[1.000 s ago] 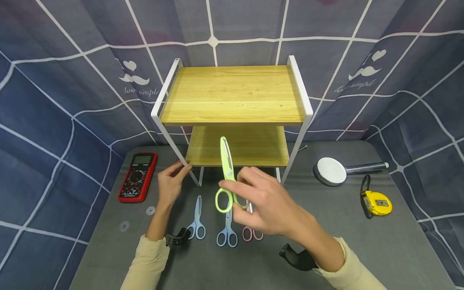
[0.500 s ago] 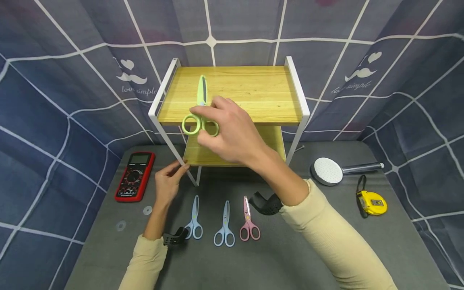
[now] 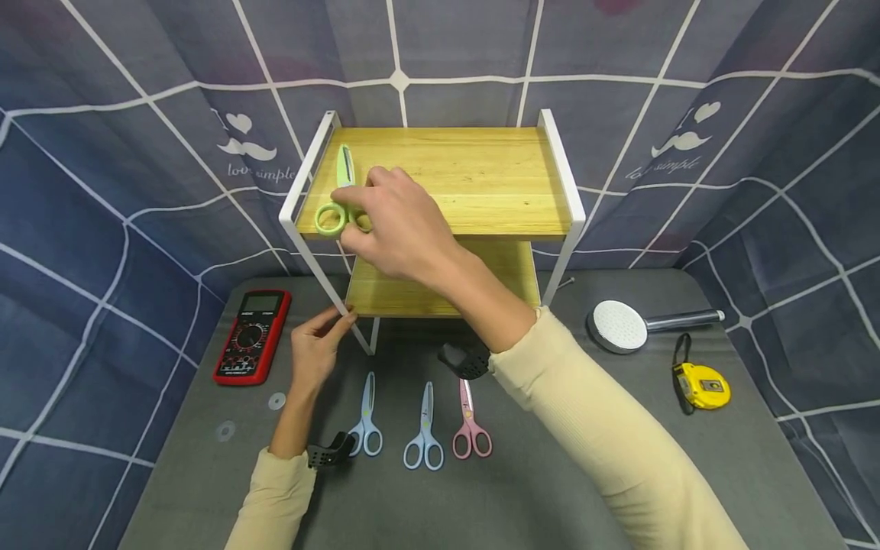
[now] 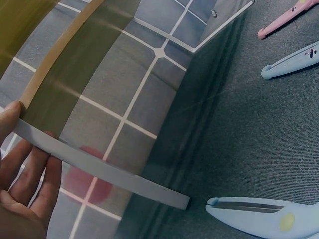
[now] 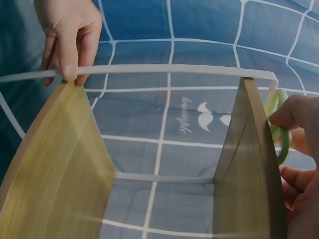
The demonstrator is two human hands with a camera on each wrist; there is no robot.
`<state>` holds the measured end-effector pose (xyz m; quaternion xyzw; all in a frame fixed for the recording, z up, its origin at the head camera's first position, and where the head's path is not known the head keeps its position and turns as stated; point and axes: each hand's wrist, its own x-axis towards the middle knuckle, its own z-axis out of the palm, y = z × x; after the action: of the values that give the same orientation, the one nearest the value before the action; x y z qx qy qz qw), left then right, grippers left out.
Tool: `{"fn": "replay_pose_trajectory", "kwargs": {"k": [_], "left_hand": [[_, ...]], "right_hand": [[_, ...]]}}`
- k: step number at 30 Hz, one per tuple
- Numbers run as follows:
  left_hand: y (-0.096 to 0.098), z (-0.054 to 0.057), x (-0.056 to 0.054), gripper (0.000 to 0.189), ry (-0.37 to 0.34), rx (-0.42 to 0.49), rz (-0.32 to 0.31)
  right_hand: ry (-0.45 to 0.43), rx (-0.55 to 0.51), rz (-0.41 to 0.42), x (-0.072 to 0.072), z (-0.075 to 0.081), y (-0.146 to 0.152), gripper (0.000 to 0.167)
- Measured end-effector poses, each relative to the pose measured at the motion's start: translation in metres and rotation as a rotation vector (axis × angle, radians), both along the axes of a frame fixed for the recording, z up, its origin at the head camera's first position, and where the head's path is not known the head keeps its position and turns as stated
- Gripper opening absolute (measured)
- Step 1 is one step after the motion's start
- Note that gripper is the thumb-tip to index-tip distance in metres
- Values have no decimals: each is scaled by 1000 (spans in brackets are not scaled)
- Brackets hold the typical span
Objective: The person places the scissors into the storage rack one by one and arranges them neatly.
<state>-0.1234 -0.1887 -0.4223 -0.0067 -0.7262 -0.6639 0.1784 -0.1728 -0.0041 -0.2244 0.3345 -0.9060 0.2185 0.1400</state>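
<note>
My right hand [image 3: 402, 225] pinches a pair of light green scissors [image 3: 345, 169] by the handles, blades pointing away, over the left end of the two-tier shelf's top board [image 3: 481, 176]. In the right wrist view the green handle [image 5: 284, 144] shows beside that board's edge. With thumb and fingers my left hand [image 3: 315, 353] grips the white left leg of the shelf at the lower board [image 3: 509, 286]; the left wrist view shows the fingers around the white bar [image 4: 104, 167]. On the table lie two blue scissors, a left pair [image 3: 367, 428] and a middle pair [image 3: 425, 437], plus pink scissors [image 3: 470, 431].
A red multimeter [image 3: 252, 336] lies left of the shelf, with two clear washers, a nearer [image 3: 225, 431] and a farther one [image 3: 276, 401]. To the right are a shower head [image 3: 619, 327] and a yellow tape measure [image 3: 703, 386]. A tiled-pattern curtain [image 3: 467, 46] hangs behind.
My right hand has carried the green scissors from above the table up and leftward to the top board's left end. My left hand keeps its hold on the shelf leg.
</note>
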Motion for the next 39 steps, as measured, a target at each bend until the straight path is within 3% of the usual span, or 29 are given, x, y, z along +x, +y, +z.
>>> {"fn": "replay_pose_trajectory", "kwargs": {"k": [12, 28, 39], "left_hand": [[-1, 1, 1, 23, -18, -14, 14], [0, 2, 1, 23, -11, -14, 14], [-1, 3, 1, 21, 10, -67, 8]], "right_hand": [[12, -11, -32, -3, -4, -2, 30], [13, -11, -31, -2, -6, -3, 33], [28, -9, -34, -2, -7, -2, 37]]}}
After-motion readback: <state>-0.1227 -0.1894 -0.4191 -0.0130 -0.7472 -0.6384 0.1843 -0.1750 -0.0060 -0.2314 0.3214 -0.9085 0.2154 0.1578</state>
